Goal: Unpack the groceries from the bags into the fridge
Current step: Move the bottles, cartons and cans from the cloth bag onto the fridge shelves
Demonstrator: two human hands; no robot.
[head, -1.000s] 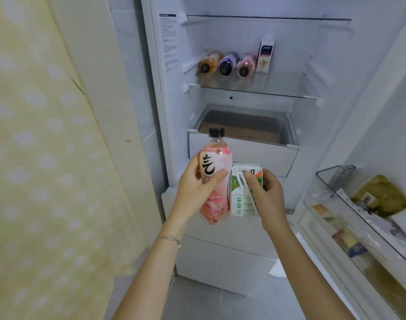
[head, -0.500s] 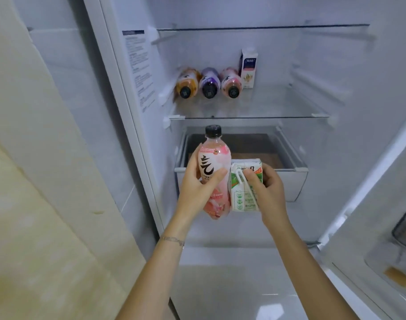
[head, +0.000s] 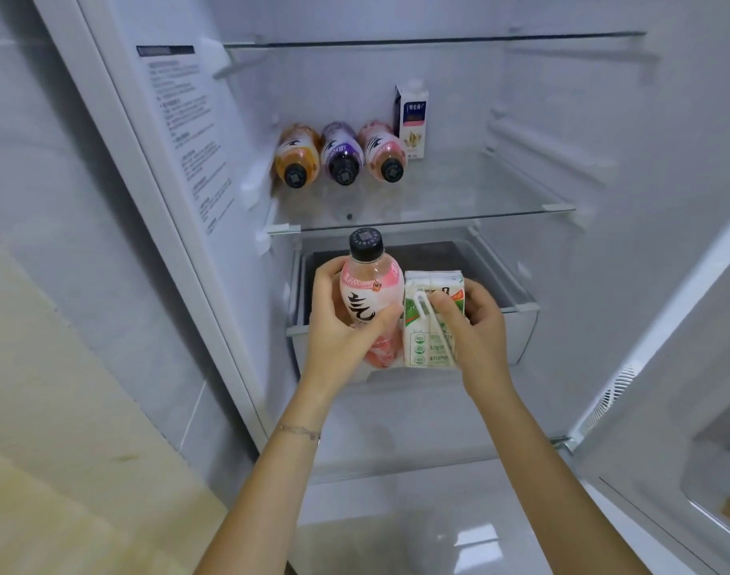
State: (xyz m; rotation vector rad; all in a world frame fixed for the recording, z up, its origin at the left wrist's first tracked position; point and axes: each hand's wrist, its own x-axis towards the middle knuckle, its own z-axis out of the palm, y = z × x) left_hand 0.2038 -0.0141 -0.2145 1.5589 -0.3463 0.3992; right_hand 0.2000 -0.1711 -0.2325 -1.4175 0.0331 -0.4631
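Just short of shelf edge [head: 421,226], bottle [head: 365,294], carton [head: 427,334]

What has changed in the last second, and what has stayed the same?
The person has moved closer to the fridge, bringing the pink bottle and the green carton up in front of the drawer. Nothing was taken or let go: the left hand still grips the bottle, the right hand the carton. The three lying bottles and the upright carton have not moved.
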